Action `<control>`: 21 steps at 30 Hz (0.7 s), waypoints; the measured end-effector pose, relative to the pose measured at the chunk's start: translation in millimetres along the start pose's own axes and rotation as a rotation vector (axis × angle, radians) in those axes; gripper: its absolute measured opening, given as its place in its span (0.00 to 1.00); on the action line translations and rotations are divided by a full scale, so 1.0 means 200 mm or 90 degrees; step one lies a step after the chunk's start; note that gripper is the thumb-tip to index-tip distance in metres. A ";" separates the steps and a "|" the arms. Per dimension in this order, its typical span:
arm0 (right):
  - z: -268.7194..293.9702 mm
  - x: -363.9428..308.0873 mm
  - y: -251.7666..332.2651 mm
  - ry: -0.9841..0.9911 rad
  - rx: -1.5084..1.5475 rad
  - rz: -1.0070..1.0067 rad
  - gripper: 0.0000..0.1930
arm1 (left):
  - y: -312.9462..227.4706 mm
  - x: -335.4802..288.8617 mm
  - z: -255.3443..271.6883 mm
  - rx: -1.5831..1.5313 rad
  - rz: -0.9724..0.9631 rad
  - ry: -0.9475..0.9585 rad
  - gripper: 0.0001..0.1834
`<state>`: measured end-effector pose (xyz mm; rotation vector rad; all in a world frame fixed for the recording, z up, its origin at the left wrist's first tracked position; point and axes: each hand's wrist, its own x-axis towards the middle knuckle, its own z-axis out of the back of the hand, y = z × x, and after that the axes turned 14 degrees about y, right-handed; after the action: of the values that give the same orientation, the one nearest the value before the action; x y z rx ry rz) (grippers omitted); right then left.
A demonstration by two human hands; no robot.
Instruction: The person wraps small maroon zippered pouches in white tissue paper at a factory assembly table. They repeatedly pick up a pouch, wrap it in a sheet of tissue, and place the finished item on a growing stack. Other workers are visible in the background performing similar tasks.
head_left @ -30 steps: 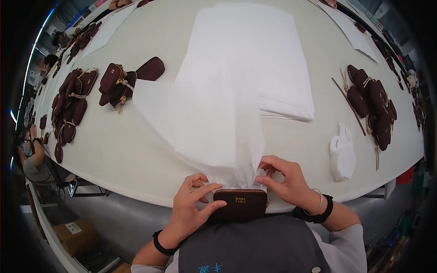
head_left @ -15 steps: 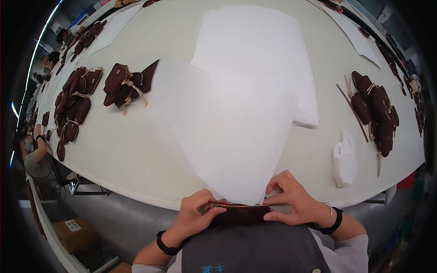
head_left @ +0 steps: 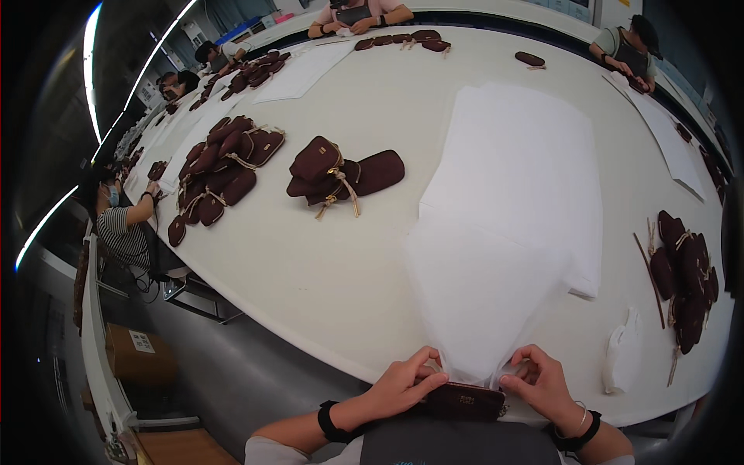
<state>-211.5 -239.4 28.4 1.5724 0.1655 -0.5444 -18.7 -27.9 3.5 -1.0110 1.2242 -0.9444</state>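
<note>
A small dark maroon zip pouch [head_left: 463,401] is held upright at the near table edge, its gold-zipped mouth facing away from me. A thin white tissue sheet [head_left: 484,298] narrows down into that mouth, its sides gathered inward. My left hand [head_left: 407,383] is closed on the pouch's left end, thumb along the zip edge and fingers at the tissue. At the right end, my right hand [head_left: 541,384] has curled fingers and thumb pinching the tissue's edge beside the pouch's corner. The part of the tissue inside the pouch is hidden.
Behind the tissue lies a white paper stack [head_left: 527,155]. Maroon pouches with beige cords lie in a left heap [head_left: 221,167], a middle group [head_left: 341,174] and a right pile [head_left: 688,283]. A thin brown stick [head_left: 649,280] and a crumpled white wad [head_left: 622,353] lie near the right. Co-workers sit around the table.
The view has swung left and up, showing more of the table and co-workers. The tissue no longer overlaps the middle pouches and narrows more sharply at the pouch mouth. Both hands keep their places.
</note>
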 end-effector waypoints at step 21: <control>0.08 -0.01 0.11 0.306 -0.233 0.078 0.13 | 0.04 -0.06 0.03 0.160 -0.142 0.059 0.11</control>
<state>-207.8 -256.7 49.3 1.3179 0.5012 -0.0251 -13.2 -14.5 0.2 -0.9227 1.0494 -1.2980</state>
